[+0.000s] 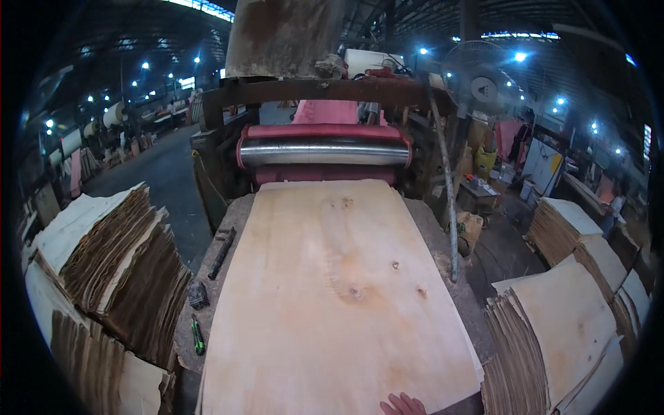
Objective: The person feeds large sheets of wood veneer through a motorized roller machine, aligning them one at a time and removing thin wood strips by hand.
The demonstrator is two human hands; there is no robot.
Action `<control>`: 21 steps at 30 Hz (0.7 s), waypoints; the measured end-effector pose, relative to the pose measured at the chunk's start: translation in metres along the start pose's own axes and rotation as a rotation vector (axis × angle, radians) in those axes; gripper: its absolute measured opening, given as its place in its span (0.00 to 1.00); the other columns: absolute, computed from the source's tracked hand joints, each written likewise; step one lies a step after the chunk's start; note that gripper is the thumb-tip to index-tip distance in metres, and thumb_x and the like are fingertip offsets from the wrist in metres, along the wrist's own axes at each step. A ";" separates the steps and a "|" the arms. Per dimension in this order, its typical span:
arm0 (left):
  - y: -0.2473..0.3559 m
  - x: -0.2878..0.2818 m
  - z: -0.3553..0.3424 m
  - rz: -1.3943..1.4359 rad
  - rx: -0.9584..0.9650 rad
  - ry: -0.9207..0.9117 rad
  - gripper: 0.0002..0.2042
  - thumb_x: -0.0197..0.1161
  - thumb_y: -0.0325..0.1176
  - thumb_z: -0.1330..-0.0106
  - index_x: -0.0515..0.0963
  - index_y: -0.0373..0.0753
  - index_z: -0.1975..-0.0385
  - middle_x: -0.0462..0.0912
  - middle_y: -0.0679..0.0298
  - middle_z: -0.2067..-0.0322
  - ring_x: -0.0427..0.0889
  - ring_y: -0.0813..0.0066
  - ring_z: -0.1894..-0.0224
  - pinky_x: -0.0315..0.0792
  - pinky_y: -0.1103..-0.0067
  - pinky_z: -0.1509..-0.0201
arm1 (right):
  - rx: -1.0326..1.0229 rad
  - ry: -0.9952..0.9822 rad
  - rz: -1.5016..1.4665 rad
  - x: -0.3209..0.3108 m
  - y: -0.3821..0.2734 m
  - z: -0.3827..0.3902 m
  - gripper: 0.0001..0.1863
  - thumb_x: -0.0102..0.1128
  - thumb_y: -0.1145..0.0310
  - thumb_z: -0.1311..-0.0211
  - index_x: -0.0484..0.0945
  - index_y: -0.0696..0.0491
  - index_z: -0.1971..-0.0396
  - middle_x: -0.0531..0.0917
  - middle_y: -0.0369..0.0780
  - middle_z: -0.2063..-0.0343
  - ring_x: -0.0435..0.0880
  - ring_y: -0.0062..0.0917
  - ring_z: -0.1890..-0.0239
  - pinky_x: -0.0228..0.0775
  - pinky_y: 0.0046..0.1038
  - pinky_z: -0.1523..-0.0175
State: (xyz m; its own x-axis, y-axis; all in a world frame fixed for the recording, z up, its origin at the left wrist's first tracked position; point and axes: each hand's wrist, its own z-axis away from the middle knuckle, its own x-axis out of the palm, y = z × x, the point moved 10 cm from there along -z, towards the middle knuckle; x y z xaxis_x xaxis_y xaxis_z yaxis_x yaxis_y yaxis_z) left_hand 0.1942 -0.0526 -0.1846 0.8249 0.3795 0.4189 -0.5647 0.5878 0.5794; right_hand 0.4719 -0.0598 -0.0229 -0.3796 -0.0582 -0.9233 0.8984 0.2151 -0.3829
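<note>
Head view — right fingers [404,405] slightly spread — on wood sheet [325,256]

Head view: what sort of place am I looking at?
Probably a wood-veneer or plywood workshop: a roller machine stands ahead, a wide veneer sheet lies before it, and stacks of similar sheets rise on both sides.

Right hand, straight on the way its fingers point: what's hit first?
The pale wood sheet. The right hand is at its near end, though touching or just above is hard to tell. Skimming over the sheet, it would probably meet the rollers next.
</note>
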 end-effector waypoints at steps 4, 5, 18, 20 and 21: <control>0.037 0.043 0.027 -0.188 -0.141 -0.065 0.24 0.52 0.50 0.30 0.71 0.34 0.48 0.82 0.59 0.68 0.77 0.71 0.75 0.72 0.74 0.72 | 0.031 0.028 0.074 0.010 0.006 -0.037 0.44 0.58 0.71 0.61 0.59 0.51 0.34 0.60 0.50 0.35 0.56 0.50 0.33 0.50 0.52 0.34; 0.045 0.049 0.000 -0.192 -0.108 -0.073 0.23 0.52 0.49 0.29 0.71 0.35 0.48 0.82 0.58 0.68 0.78 0.71 0.74 0.72 0.74 0.72 | 0.019 0.011 0.067 0.022 0.015 -0.056 0.44 0.58 0.71 0.61 0.59 0.51 0.34 0.60 0.50 0.35 0.56 0.50 0.33 0.50 0.52 0.34; 0.153 -0.021 -0.046 -0.295 0.360 0.335 0.13 0.52 0.38 0.30 0.77 0.36 0.71 0.75 0.71 0.77 0.68 0.87 0.77 0.63 0.87 0.72 | -0.044 0.222 0.256 0.047 0.161 -0.342 0.45 0.51 0.74 0.58 0.57 0.46 0.32 0.55 0.44 0.31 0.48 0.47 0.29 0.40 0.53 0.31; 0.159 -0.063 -0.054 -0.476 0.436 0.411 0.09 0.54 0.32 0.34 0.79 0.35 0.71 0.78 0.68 0.76 0.71 0.86 0.76 0.67 0.86 0.70 | -0.088 0.262 0.321 0.050 0.174 -0.374 0.45 0.53 0.76 0.58 0.57 0.46 0.32 0.55 0.44 0.32 0.50 0.47 0.30 0.44 0.53 0.32; 0.167 -0.078 -0.054 -0.688 0.446 0.510 0.09 0.56 0.32 0.36 0.79 0.32 0.67 0.79 0.68 0.75 0.75 0.84 0.73 0.70 0.85 0.67 | -0.084 0.243 0.331 0.048 0.172 -0.390 0.43 0.55 0.74 0.56 0.57 0.47 0.33 0.56 0.44 0.32 0.51 0.47 0.30 0.46 0.52 0.32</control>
State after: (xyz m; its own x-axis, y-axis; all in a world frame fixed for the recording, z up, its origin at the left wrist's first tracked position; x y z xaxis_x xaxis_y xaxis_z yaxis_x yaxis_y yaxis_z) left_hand 0.0370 0.0547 -0.1584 0.8320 0.3795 -0.4046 0.1757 0.5115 0.8411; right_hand 0.5224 0.3544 -0.1219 -0.1234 0.2568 -0.9586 0.9633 0.2632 -0.0535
